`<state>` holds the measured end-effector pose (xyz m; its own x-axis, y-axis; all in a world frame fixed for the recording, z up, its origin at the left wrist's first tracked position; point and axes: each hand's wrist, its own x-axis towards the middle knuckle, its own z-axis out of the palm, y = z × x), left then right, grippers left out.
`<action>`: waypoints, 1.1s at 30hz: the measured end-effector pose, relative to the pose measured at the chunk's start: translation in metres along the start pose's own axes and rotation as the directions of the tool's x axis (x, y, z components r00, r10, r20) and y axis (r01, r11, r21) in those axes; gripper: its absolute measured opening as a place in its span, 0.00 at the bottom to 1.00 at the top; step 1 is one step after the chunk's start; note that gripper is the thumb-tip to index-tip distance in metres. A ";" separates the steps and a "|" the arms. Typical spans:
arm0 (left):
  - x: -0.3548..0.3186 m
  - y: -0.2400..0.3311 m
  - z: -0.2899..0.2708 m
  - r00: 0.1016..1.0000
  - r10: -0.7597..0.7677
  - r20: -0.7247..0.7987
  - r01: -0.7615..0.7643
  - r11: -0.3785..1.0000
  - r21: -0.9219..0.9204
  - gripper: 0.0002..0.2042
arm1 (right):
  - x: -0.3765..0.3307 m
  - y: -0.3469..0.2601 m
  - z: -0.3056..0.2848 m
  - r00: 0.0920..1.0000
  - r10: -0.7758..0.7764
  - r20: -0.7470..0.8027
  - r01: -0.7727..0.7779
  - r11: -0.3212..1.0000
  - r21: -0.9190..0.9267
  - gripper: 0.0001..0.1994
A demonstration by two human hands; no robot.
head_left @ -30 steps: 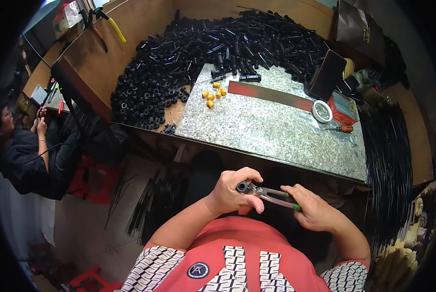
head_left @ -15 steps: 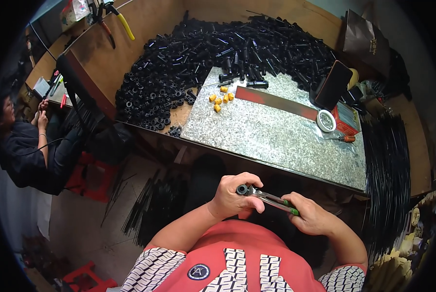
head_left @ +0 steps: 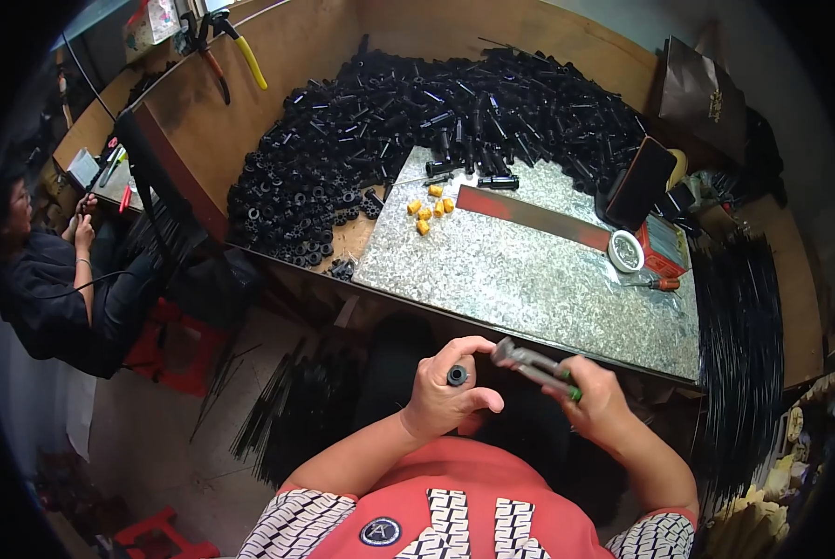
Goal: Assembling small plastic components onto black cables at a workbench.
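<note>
My left hand (head_left: 439,402) is curled around a black tubular part (head_left: 457,375) whose round, hollow end points up; its thumb and forefinger stand apart. In front of my body, my right hand (head_left: 596,402) grips a pair of pincers (head_left: 532,363) with a metal head and green handles. The pincers' head lies close to the left forefinger, clear of the tube, and is slightly blurred. Most of the tube is hidden inside the left palm.
A metal-topped table (head_left: 492,270) bears yellow pieces (head_left: 439,211), a flat metal strip (head_left: 534,220), a white dish (head_left: 625,251), a screwdriver (head_left: 664,284) and a phone (head_left: 643,182). Black parts (head_left: 417,112) are heaped behind. Black rods (head_left: 744,326) hang right. Another person (head_left: 49,270) sits left.
The pincers have come off the tube's end and moved up and to the right with my right hand. My left hand keeps the tube, now seen more end-on.
</note>
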<state>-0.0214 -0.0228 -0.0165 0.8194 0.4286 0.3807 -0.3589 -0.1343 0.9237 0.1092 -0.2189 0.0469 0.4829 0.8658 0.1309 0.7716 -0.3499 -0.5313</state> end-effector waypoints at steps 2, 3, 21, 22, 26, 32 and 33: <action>0.000 0.002 -0.001 1.000 -0.019 -0.007 0.019 1.000 -0.011 0.36 | 0.009 0.007 -0.010 0.981 0.006 -0.194 -0.013 0.999 -0.033 0.09; -0.001 0.002 -0.002 0.999 -0.041 -0.020 0.041 0.999 -0.020 0.37 | 0.017 0.009 -0.017 0.956 0.024 -0.292 -0.038 0.998 -0.043 0.08; -0.010 0.029 -0.004 0.998 0.053 -0.015 -0.054 0.988 -0.142 0.40 | 0.123 0.133 -0.089 0.870 0.450 -0.203 -0.487 0.716 -0.500 0.11; -0.009 0.029 -0.002 0.999 0.035 -0.025 -0.039 0.987 -0.159 0.40 | 0.124 0.144 -0.087 0.874 0.443 -0.199 -0.476 0.702 -0.529 0.10; -0.010 0.028 -0.004 0.998 0.016 -0.063 -0.027 0.985 -0.170 0.40 | 0.133 0.145 -0.082 0.889 0.418 -0.188 -0.446 0.692 -0.567 0.09; -0.008 0.026 -0.002 0.997 0.035 -0.066 -0.047 0.982 -0.182 0.40 | 0.133 0.137 -0.087 0.872 0.452 -0.188 -0.477 0.698 -0.534 0.11; -0.008 0.026 -0.002 0.998 0.042 -0.048 -0.051 0.981 -0.186 0.40 | 0.132 0.134 -0.089 0.872 0.458 -0.172 -0.473 0.700 -0.534 0.11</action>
<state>-0.0387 -0.0281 0.0046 0.7809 0.4652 0.4169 -0.4767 0.0125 0.8790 0.3125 -0.1833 0.0673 0.8459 0.5332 0.0147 0.5330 -0.8460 0.0131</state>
